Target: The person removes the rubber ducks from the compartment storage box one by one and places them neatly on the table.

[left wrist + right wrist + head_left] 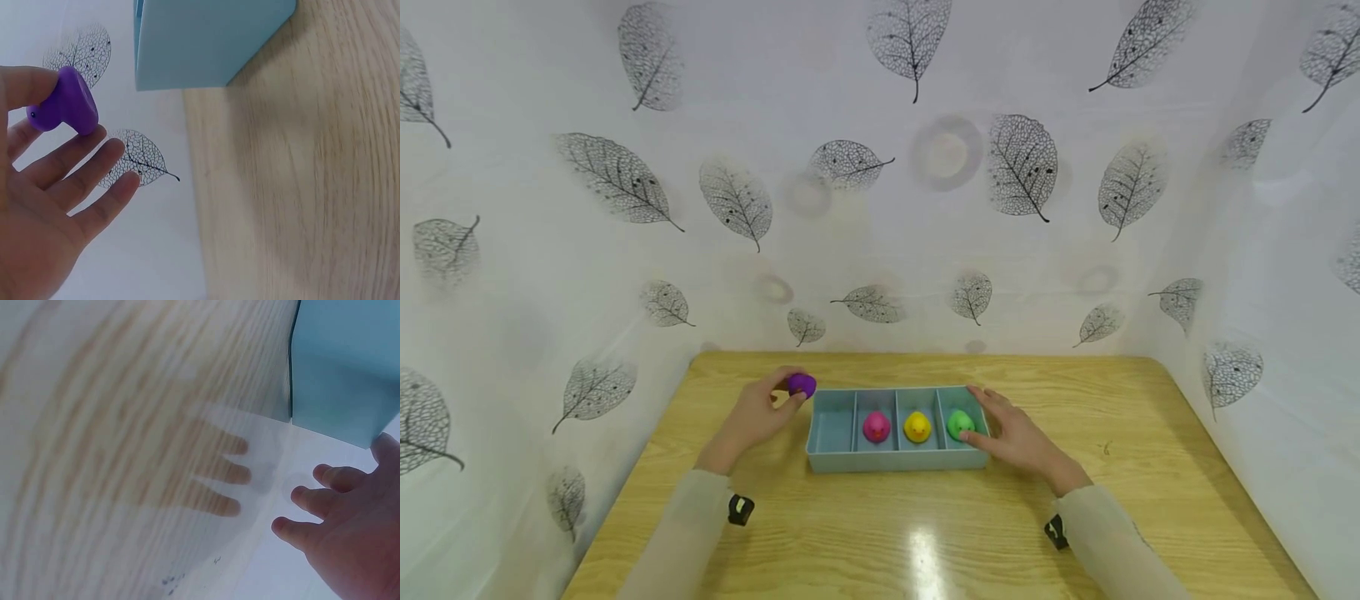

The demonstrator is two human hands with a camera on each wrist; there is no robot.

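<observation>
My left hand (pixel 756 412) pinches a purple toy duck (pixel 802 385) between thumb and fingers, held up by the box's back left corner. In the left wrist view the duck (pixel 69 103) is tilted and the other fingers are spread. A pale blue divided box (pixel 895 462) holds a pink duck (pixel 876 427), a yellow duck (pixel 917 427) and a green duck (pixel 960 424) in separate compartments; the leftmost compartment has no duck. My right hand (pixel 1018 435) is at the box's right end, fingers extended, its thumb by the green duck; whether it touches the duck I cannot tell.
The box stands on a wooden table (pixel 850 533) with a glossy top. A white leaf-patterned curtain (pixel 880 242) borders the table at the back and both sides. A dark wrist device (pixel 741 509) sits at the left sleeve, another (pixel 1056 532) at the right.
</observation>
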